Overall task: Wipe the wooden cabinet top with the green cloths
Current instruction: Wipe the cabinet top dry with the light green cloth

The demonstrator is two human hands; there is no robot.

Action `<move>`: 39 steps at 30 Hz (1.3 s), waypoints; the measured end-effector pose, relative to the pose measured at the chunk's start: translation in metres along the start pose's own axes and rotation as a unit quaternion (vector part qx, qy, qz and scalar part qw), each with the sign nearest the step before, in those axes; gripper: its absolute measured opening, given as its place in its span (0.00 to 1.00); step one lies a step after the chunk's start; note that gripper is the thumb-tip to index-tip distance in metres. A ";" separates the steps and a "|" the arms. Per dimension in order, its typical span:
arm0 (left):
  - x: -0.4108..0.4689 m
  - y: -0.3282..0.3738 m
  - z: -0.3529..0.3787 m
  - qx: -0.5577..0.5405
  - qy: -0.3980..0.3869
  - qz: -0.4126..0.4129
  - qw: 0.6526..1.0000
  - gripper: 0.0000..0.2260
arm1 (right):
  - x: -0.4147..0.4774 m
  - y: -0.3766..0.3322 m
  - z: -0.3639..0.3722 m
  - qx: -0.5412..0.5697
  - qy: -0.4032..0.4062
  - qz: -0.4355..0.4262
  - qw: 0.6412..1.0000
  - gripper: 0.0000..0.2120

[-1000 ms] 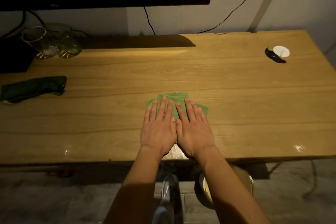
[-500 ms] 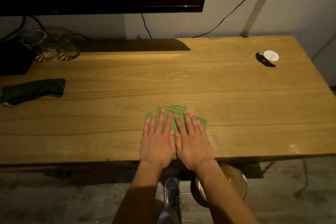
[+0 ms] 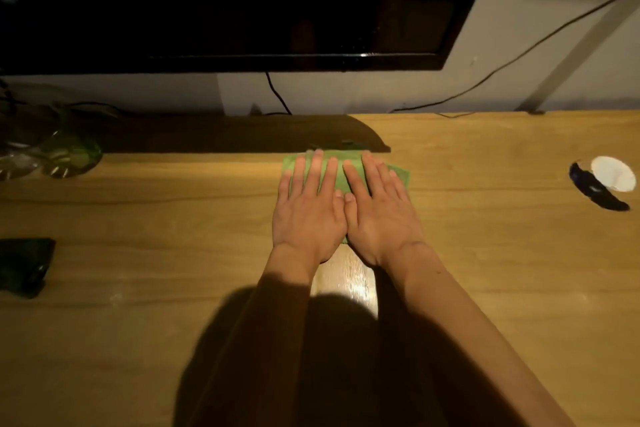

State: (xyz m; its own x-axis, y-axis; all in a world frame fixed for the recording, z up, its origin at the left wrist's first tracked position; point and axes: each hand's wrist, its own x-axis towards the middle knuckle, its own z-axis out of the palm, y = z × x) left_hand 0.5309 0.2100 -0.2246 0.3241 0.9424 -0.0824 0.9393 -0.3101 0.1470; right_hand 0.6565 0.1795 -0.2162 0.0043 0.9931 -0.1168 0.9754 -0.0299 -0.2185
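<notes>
A light green cloth [image 3: 341, 158] lies flat on the wooden cabinet top [image 3: 485, 253], far back near the shadow under the screen. My left hand [image 3: 308, 215] and my right hand [image 3: 381, 215] press down on it side by side, palms flat, fingers stretched out and slightly apart, thumbs touching. Only the cloth's far edge and corners show past my fingers. A second, dark green cloth [image 3: 24, 265] lies folded at the left edge of the top, far from both hands.
Green and clear glassware [image 3: 65, 156] stands at the back left. A white disc [image 3: 613, 173] and a black curved object [image 3: 595, 192] lie at the right. A dark screen [image 3: 242, 3] hangs above the back edge, with cables along the wall.
Both hands have slid the light green cloth away from the front edge toward the back of the cabinet top. My head has moved forward over the top.
</notes>
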 end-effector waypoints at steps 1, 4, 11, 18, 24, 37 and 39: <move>0.018 -0.001 -0.003 0.010 0.005 0.003 1.000 0.27 | 0.018 0.004 -0.004 -0.006 0.004 0.000 1.000 0.27; 0.060 -0.005 -0.008 0.053 -0.002 0.023 0.998 0.26 | 0.058 0.013 -0.014 -0.049 0.028 -0.034 0.998 0.26; 0.105 -0.008 0.000 0.068 -0.030 0.012 0.997 0.29 | 0.096 0.023 -0.012 -0.086 -0.026 -0.028 0.996 0.37; 0.062 -0.004 -0.010 0.046 0.001 0.023 0.999 0.27 | 0.060 0.014 -0.013 -0.052 0.017 -0.017 0.998 0.27; -0.011 0.004 0.001 0.006 -0.005 0.017 1.000 0.26 | -0.017 0.001 0.001 0.016 0.006 0.011 1.000 0.27; -0.250 0.043 0.022 -0.023 -0.023 0.004 0.999 0.26 | -0.252 -0.030 0.030 0.007 -0.022 0.005 1.000 0.28; -0.285 0.051 0.025 -0.023 -0.026 0.006 0.999 0.26 | -0.287 -0.033 0.032 0.005 -0.030 0.007 0.999 0.28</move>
State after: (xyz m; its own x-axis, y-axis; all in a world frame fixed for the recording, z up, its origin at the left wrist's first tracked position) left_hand 0.4890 -0.0770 -0.2184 0.3427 0.9304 -0.1303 0.9291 -0.3151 0.1934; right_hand 0.6162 -0.1086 -0.2062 0.0043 0.9839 -0.1785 0.9729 -0.0454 -0.2268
